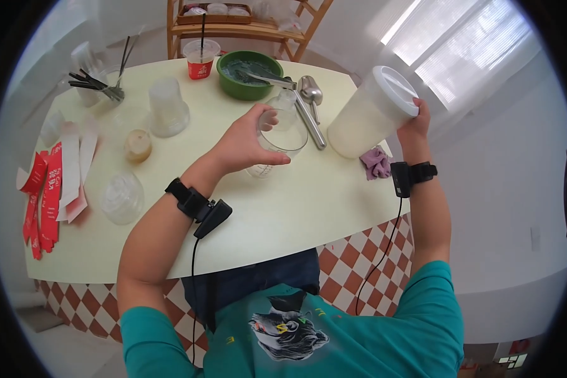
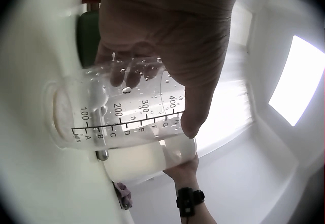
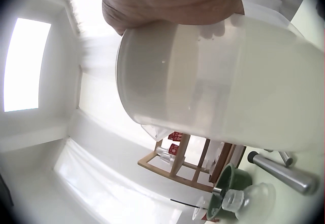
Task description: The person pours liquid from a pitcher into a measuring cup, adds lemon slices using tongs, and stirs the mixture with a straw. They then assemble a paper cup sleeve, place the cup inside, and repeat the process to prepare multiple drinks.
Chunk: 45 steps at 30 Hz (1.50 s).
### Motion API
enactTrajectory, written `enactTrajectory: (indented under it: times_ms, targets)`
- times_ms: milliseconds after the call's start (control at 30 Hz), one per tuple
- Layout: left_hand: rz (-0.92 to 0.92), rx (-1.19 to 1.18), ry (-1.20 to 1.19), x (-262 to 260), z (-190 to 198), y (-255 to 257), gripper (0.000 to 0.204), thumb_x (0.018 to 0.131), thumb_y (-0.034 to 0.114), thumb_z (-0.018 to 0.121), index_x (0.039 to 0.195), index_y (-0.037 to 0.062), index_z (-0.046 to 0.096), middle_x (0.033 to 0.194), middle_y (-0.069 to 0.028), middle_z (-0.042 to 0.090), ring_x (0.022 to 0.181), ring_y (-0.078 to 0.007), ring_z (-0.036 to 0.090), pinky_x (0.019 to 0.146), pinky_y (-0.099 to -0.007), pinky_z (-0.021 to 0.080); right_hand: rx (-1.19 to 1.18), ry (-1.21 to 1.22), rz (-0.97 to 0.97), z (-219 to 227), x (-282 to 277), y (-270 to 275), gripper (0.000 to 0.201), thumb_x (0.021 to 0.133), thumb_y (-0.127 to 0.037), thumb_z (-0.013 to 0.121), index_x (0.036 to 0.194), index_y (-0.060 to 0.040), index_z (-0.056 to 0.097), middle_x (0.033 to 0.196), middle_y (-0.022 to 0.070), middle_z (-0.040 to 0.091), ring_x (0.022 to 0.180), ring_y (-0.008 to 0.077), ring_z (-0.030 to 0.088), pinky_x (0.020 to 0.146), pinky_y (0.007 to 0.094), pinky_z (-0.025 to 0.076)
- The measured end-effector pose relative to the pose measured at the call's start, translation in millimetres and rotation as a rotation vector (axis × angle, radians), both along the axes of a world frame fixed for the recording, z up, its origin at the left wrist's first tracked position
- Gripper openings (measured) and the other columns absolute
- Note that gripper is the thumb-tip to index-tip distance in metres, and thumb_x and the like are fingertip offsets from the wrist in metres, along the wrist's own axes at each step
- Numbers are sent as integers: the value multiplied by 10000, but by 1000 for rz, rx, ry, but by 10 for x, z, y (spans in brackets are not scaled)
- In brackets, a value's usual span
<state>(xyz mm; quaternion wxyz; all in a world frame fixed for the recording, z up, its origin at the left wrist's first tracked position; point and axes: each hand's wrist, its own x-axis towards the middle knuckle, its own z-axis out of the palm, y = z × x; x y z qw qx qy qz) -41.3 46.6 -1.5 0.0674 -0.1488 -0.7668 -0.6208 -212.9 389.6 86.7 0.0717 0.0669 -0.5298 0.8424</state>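
My left hand (image 1: pixel 242 142) grips a clear measuring cup (image 1: pixel 283 140) near its rim, thumb on the near side. In the left wrist view the cup (image 2: pixel 127 112) shows black marks from 100 to 400 and water drops on its wall. My right hand (image 1: pixel 414 126) holds a large translucent pitcher (image 1: pixel 362 116) with a white lid, tilted a little, pale liquid inside; its fingers are partly hidden behind it. The right wrist view shows the pitcher (image 3: pixel 203 81) close up under the hand (image 3: pixel 172 0). A gap lies between cup and pitcher.
Behind the cup are a green bowl (image 1: pixel 249 75), a metal muddler (image 1: pixel 311 123), a scoop (image 1: pixel 310 91) and a red-labelled drink cup (image 1: pixel 200 60). A purple cloth (image 1: pixel 376 164) lies by the pitcher. At left are stacked cups (image 1: pixel 168 107), a jar (image 1: pixel 138 146) and red strips (image 1: pixel 50 195).
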Motion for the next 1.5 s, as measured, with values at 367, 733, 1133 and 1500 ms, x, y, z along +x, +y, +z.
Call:
enactTrajectory:
  times_ms: [367, 733, 1133, 1500]
  targets:
    - [-40, -18, -19, 126, 156, 170, 961, 566, 319, 894, 1303, -32, 387, 1258, -238, 520, 1205, -308, 518, 1036, -389, 413, 89, 88, 4, 17, 663, -330, 460, 818, -181, 479, 1205, 69, 494, 1183, 165, 570, 1144, 295, 533, 1004, 392, 419]
    - [-16, -56, -19, 129, 145, 204, 980, 560, 356, 892, 1307, -37, 395, 1229, -243, 541, 1175, -342, 538, 1008, -382, 433, 292, 236, 93, 30, 832, -556, 457, 803, -155, 470, 1193, 80, 509, 1126, 163, 590, 1078, 254, 557, 955, 344, 427]
    - [-11, -148, -35, 92, 163, 167, 987, 562, 404, 879, 1298, -67, 421, 1199, -246, 566, 1141, -347, 564, 978, -381, 456, 370, 266, 96, 67, 1000, -747, 400, 728, -109, 552, 1084, 73, 556, 968, 120, 595, 908, 190, 567, 835, 295, 450]
    - [-35, -208, -53, 120, 216, 122, 972, 560, 428, 873, 1275, -67, 440, 1181, -256, 579, 1110, -338, 579, 960, -381, 462, 448, 305, 138, 43, 1189, -869, 472, 730, -130, 545, 1153, 77, 525, 1018, 133, 590, 933, 197, 569, 859, 303, 450]
